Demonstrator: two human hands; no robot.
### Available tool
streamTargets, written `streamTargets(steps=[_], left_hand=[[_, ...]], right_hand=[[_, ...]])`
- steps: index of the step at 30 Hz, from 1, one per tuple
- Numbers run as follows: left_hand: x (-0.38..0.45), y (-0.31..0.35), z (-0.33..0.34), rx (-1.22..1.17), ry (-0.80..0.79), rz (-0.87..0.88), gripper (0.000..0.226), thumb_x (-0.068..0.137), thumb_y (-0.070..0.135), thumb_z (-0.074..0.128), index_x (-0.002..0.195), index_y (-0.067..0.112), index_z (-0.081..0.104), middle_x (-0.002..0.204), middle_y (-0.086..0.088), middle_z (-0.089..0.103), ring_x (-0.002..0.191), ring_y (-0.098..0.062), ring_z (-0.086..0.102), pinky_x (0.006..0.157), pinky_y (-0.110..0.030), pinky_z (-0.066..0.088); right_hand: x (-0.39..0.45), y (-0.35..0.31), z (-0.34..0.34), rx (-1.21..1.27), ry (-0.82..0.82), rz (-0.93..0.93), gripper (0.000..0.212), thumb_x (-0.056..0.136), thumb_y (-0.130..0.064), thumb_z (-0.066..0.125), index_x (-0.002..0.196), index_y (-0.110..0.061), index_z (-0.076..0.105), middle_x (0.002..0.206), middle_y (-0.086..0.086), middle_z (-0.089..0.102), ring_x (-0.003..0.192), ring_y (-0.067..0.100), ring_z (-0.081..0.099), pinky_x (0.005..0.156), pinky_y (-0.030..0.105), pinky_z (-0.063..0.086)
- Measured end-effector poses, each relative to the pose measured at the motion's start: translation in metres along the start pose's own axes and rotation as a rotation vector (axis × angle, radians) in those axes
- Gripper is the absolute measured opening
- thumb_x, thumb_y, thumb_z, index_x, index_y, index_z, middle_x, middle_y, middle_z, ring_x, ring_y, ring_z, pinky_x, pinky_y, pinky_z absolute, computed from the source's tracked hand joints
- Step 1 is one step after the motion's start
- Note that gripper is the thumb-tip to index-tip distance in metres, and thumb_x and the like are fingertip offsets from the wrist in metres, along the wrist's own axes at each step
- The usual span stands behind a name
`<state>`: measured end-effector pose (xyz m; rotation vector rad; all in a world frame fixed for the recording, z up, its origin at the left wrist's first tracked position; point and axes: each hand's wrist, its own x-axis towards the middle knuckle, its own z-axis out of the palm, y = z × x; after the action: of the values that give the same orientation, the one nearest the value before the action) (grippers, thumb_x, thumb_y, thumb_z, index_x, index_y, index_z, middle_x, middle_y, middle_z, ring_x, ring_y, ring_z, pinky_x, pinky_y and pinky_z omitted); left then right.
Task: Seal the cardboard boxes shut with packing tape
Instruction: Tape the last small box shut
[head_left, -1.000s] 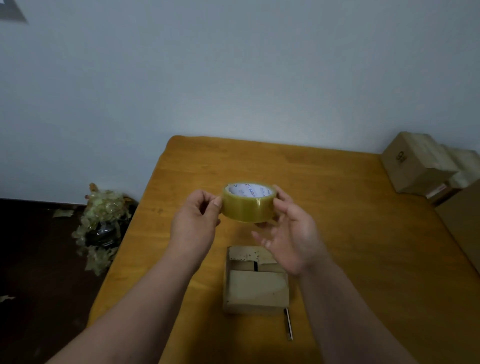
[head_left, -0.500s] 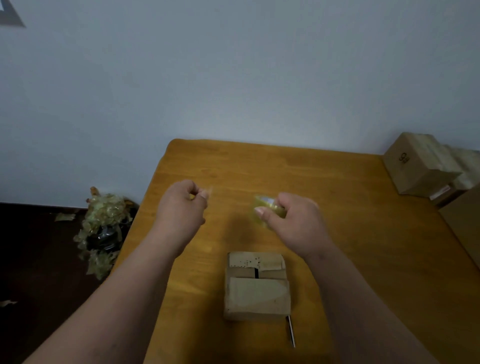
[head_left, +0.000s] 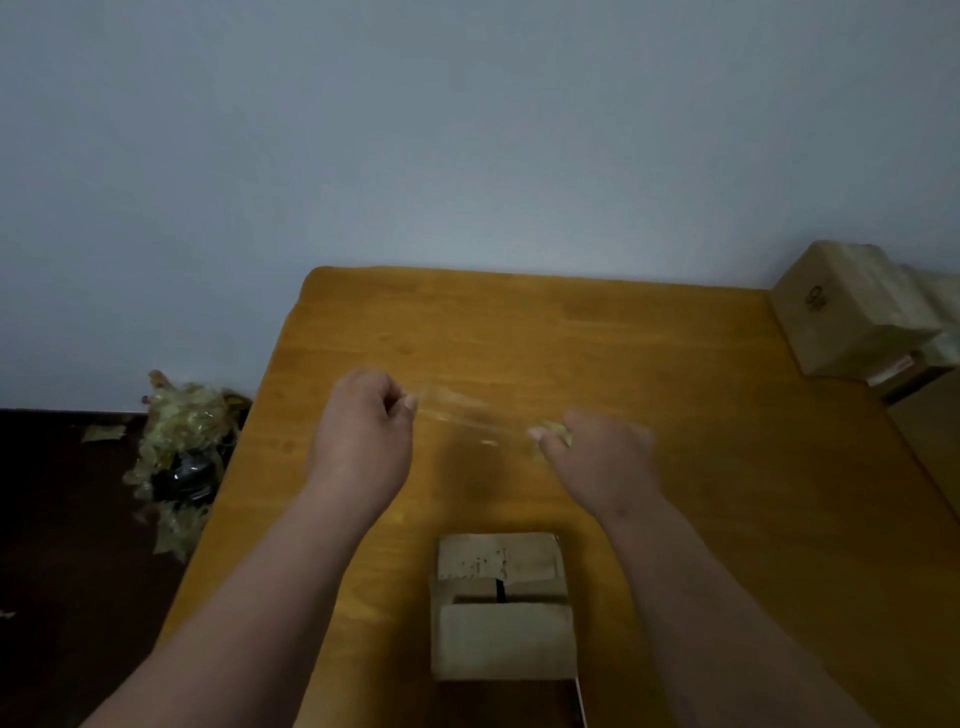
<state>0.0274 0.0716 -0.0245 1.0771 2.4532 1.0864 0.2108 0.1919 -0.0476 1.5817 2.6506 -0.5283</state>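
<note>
A small cardboard box (head_left: 501, 608) sits on the wooden table (head_left: 727, 467) near its front edge, its top flaps folded in with a gap between them. Above and beyond it my left hand (head_left: 363, 431) pinches the free end of a clear tape strip (head_left: 467, 410). The strip stretches to the right, to the yellowish tape roll (head_left: 553, 434), which my right hand (head_left: 602, 457) grips and mostly hides. Both hands are blurred.
A thin dark tool (head_left: 581, 701) lies by the box's right front corner. Several cardboard boxes (head_left: 852, 306) are stacked at the table's right edge. A heap of crumpled used tape (head_left: 182, 441) lies on the dark floor left of the table.
My hands have drawn apart: the right one carried the roll to the right while the left held the tape end, so a strip now spans between them. The view has tilted slightly.
</note>
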Motion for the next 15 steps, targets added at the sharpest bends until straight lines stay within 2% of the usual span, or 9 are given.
streamTargets(steps=[1, 3, 5, 7, 9, 11, 13, 15], left_hand=[[0.003, -0.003, 0.006, -0.005, -0.005, -0.017, 0.026, 0.096, 0.022, 0.058, 0.071, 0.02, 0.051, 0.079, -0.001, 0.056, 0.071, -0.017, 0.055, 0.053, -0.032, 0.039], [0.012, -0.012, 0.014, -0.185, -0.031, -0.19, 0.025, 0.097, 0.023, 0.058, 0.073, 0.015, 0.054, 0.079, -0.008, 0.061, 0.075, -0.027, 0.062, 0.062, -0.041, 0.055], [0.019, -0.021, 0.02, -0.377, -0.087, -0.382, 0.024, 0.098, 0.022, 0.058, 0.078, 0.011, 0.056, 0.082, -0.01, 0.061, 0.081, -0.03, 0.062, 0.07, -0.041, 0.057], [0.024, -0.03, 0.027, -0.391, -0.135, -0.463, 0.021, 0.098, 0.023, 0.057, 0.085, 0.007, 0.059, 0.085, -0.01, 0.061, 0.086, -0.029, 0.061, 0.073, -0.039, 0.056], [0.025, -0.034, 0.035, -0.367, -0.144, -0.477, 0.021, 0.098, 0.023, 0.057, 0.085, 0.008, 0.06, 0.086, -0.012, 0.062, 0.085, -0.029, 0.061, 0.072, -0.041, 0.055], [0.023, -0.035, 0.044, -0.288, -0.103, -0.413, 0.023, 0.098, 0.025, 0.058, 0.079, 0.011, 0.058, 0.084, -0.017, 0.064, 0.079, -0.032, 0.062, 0.073, -0.049, 0.056], [0.021, -0.033, 0.052, -0.171, -0.072, -0.317, 0.025, 0.098, 0.026, 0.058, 0.076, 0.015, 0.056, 0.078, -0.015, 0.064, 0.075, -0.034, 0.064, 0.071, -0.056, 0.056], [0.019, -0.032, 0.059, -0.171, -0.066, -0.31, 0.024, 0.098, 0.026, 0.057, 0.075, 0.018, 0.055, 0.078, -0.01, 0.064, 0.075, -0.032, 0.065, 0.071, -0.057, 0.056]], right_hand=[[0.006, 0.004, 0.003, 0.01, 0.018, 0.027, 0.043, 0.097, -0.056, 0.042, 0.068, -0.024, 0.039, 0.072, -0.009, 0.047, 0.074, 0.016, 0.045, 0.088, 0.038, 0.029], [0.015, 0.012, 0.01, 0.109, -0.02, 0.01, 0.044, 0.095, -0.057, 0.045, 0.065, -0.025, 0.037, 0.068, -0.01, 0.043, 0.07, 0.014, 0.043, 0.083, 0.038, 0.028], [0.018, 0.021, 0.015, 0.235, -0.07, -0.032, 0.04, 0.097, -0.047, 0.047, 0.064, -0.026, 0.039, 0.066, -0.009, 0.043, 0.066, 0.011, 0.043, 0.079, 0.037, 0.028], [0.022, 0.029, 0.019, 0.331, -0.086, -0.037, 0.029, 0.096, -0.031, 0.047, 0.068, -0.027, 0.048, 0.068, -0.009, 0.047, 0.071, 0.014, 0.047, 0.08, 0.038, 0.03], [0.028, 0.033, 0.023, 0.253, -0.125, -0.014, 0.02, 0.097, -0.028, 0.045, 0.082, -0.028, 0.058, 0.078, -0.01, 0.054, 0.082, 0.016, 0.053, 0.083, 0.037, 0.028], [0.032, 0.035, 0.032, 0.077, -0.125, 0.017, 0.018, 0.098, -0.036, 0.043, 0.096, -0.029, 0.059, 0.091, -0.01, 0.057, 0.097, 0.018, 0.055, 0.086, 0.038, 0.024], [0.038, 0.036, 0.041, -0.03, -0.041, 0.054, 0.017, 0.098, -0.041, 0.044, 0.102, -0.033, 0.058, 0.098, -0.007, 0.058, 0.105, 0.019, 0.054, 0.087, 0.039, 0.022], [0.042, 0.036, 0.051, -0.068, 0.057, 0.081, 0.024, 0.097, -0.042, 0.047, 0.115, -0.034, 0.06, 0.112, -0.006, 0.062, 0.111, 0.019, 0.052, 0.09, 0.04, 0.02]])
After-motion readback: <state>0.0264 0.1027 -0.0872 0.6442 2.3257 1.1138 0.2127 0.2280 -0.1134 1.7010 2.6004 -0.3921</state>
